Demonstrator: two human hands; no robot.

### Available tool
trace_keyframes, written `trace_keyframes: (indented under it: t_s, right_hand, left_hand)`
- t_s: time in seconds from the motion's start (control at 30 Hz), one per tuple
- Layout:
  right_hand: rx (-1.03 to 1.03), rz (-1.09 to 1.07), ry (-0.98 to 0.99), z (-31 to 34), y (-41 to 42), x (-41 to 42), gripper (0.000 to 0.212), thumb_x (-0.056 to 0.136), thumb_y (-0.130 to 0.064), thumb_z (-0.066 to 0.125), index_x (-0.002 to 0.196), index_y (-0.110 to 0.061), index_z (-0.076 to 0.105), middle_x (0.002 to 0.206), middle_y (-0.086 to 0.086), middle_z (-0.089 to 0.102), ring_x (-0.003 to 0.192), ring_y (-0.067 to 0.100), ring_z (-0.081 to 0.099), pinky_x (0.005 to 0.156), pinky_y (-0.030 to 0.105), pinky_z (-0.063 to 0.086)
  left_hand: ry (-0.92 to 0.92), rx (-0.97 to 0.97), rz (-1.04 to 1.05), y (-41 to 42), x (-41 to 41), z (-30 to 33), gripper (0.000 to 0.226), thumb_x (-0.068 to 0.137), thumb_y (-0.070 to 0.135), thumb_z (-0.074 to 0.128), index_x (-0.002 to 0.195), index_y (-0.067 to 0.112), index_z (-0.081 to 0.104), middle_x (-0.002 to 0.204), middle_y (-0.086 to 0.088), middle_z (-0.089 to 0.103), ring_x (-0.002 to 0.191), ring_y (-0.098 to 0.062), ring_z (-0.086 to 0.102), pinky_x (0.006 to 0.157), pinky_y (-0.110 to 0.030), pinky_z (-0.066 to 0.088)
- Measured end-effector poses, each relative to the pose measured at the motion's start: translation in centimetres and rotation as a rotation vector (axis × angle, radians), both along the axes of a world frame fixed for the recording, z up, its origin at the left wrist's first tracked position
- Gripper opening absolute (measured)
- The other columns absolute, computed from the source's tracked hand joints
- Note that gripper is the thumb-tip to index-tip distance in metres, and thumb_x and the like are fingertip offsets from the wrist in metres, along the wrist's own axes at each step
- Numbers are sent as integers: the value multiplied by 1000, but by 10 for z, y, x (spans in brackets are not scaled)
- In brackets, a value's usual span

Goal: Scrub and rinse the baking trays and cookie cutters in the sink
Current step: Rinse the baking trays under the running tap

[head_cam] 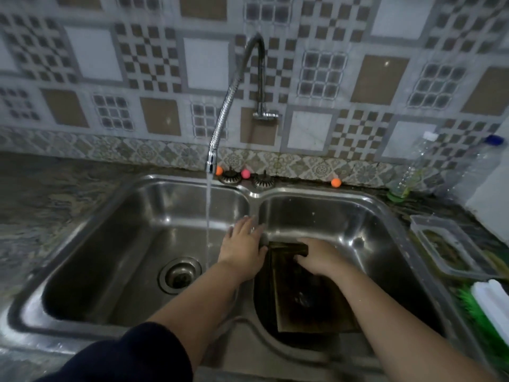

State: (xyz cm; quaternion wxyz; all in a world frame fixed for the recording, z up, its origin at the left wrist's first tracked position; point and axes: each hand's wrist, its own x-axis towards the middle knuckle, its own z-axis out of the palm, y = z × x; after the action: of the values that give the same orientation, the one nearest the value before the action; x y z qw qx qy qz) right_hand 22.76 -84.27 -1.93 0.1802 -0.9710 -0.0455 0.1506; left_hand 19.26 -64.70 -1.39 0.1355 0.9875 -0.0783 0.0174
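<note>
A dark, blackened baking tray lies in the right basin of a steel double sink. My right hand grips the tray's far rim, fingers curled over the edge. Just left of it, my left hand lies over the divider between the basins with its fingers straight and spread, holding nothing. Water runs from the flexible tap in a thin stream into the left basin, just left of my left hand. No cookie cutters are visible.
The left basin's drain is uncovered. On the counter to the right stand a clear plastic container, a green brush with a white object, and two plastic bottles. Small coloured balls sit behind the sink.
</note>
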Motion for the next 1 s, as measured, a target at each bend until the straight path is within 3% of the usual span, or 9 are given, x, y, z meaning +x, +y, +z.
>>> trace_keyframes:
  t_s: [0.13, 0.27, 0.37, 0.47, 0.57, 0.63, 0.73, 0.83, 1.0]
  right_hand:
    - [145, -18, -112, 34, 23, 22, 49, 91, -39, 59, 138, -31, 47, 135, 3, 56, 118, 21, 56, 96, 27, 44]
    - [374, -28, -247, 68, 35, 46, 49, 93, -34, 59, 139, -27, 47, 136, 5, 56, 120, 21, 55, 94, 25, 41]
    - [478, -23, -355, 92, 46, 67, 49, 94, -29, 58, 141, -30, 44, 142, 2, 49, 127, 22, 48, 102, 31, 39]
    - [543, -26, -437, 107, 57, 93, 50, 94, -32, 57, 142, -32, 42, 142, 2, 49, 127, 21, 48, 99, 28, 37]
    - [591, 0, -549, 115, 67, 121, 56, 93, -25, 61, 144, -30, 39, 144, 2, 46, 133, 21, 43, 102, 23, 30]
    - [597, -8, -598, 117, 71, 145, 61, 92, -23, 61, 146, -35, 33, 153, 3, 34, 140, 21, 33, 113, 31, 25]
    - [606, -50, -611, 117, 74, 177, 58, 94, -23, 58, 145, -35, 34, 155, 0, 28, 143, 17, 26, 118, 34, 20]
    - [707, -3, -686, 115, 74, 203, 46, 95, -20, 57, 140, -23, 46, 148, 4, 42, 139, 17, 36, 116, 29, 26]
    - [752, -21, -765, 118, 77, 227, 35, 95, -21, 58, 130, -14, 58, 132, 3, 59, 121, 11, 54, 97, 4, 36]
  left_hand:
    - [-576, -45, -71, 12, 17, 69, 46, 82, 27, 41, 125, 25, 58, 135, 2, 52, 129, -21, 42, 99, -42, 42]
    - [-862, -47, 23, 45, 38, 127, 48, 85, 21, 51, 132, 27, 49, 140, -4, 44, 127, -28, 37, 102, -45, 36]
    - [-793, -255, 147, 64, 54, 149, 55, 93, 26, 49, 145, 33, 31, 137, -8, 41, 115, -28, 46, 91, -47, 48]
    - [-597, -505, 30, 69, 73, 153, 66, 99, 33, 42, 149, 45, 0, 107, -2, 59, 78, -15, 60, 67, -37, 52]
    - [-576, -664, -103, 66, 86, 145, 67, 99, 30, 44, 149, 46, 1, 73, 6, 59, 53, -8, 59, 55, -28, 54]
    - [-601, -783, -96, 62, 93, 139, 65, 98, 28, 47, 147, 50, 11, 62, 10, 51, 45, -6, 49, 46, -23, 47]
    - [-599, -910, -113, 56, 101, 128, 63, 98, 23, 50, 145, 50, 18, 66, 34, 53, 53, 4, 50, 52, -10, 45]
    - [-637, -927, -158, 52, 109, 119, 66, 97, 15, 52, 146, 44, 17, 74, 53, 46, 58, 7, 51, 59, -11, 49]
    - [-682, -984, -176, 45, 121, 107, 69, 95, 11, 55, 147, 39, 18, 131, 35, 49, 69, 3, 58, 71, -10, 48]
